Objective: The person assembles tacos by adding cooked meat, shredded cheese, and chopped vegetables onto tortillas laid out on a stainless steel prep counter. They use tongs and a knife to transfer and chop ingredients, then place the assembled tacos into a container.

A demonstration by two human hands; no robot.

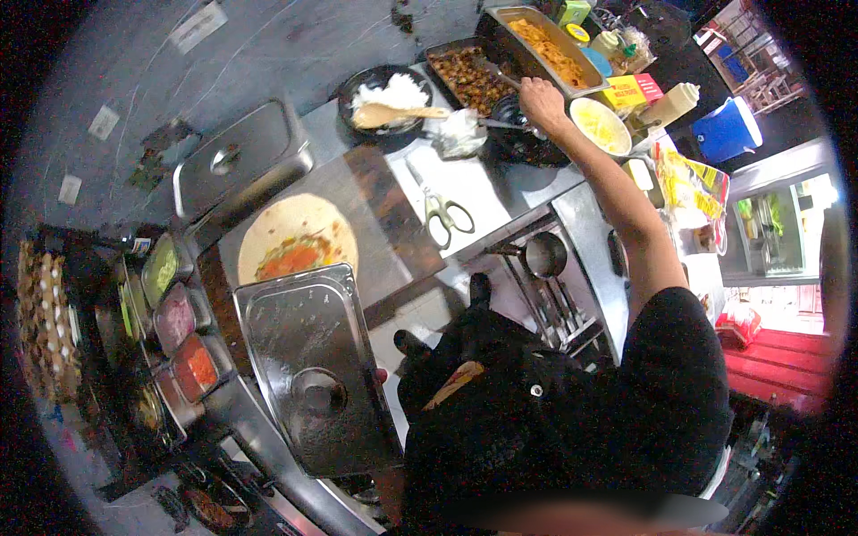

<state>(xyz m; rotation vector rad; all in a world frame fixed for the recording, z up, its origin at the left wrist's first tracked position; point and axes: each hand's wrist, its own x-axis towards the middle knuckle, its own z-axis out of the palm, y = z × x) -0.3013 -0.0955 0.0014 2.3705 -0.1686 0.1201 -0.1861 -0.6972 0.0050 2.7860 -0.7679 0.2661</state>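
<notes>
My right hand (542, 100) is closed around the handle of a metal serving spoon (502, 77), which reaches into a steel pan of browned chopped meat (465, 79). At my left side a wet steel pan lid (304, 344) is tilted up, its near part in front of me. Only a fingertip of my left hand (382, 375) shows at the lid's right edge; the rest is hidden behind it. Beyond the lid, a flour tortilla (295, 223) with an orange-red and green filling (302, 255) lies on a cutting board (335, 188). The lid covers its near edge.
White rice with a wooden spoon (389, 114) fills a black bowl. Scissors (438, 207) lie on white paper. Beside my right forearm stand a bowl of shredded cheese (601, 125) and a deeper food pan (547, 49). Vegetable containers (194, 368) line the left; an open drawer (559, 286) holds ladles.
</notes>
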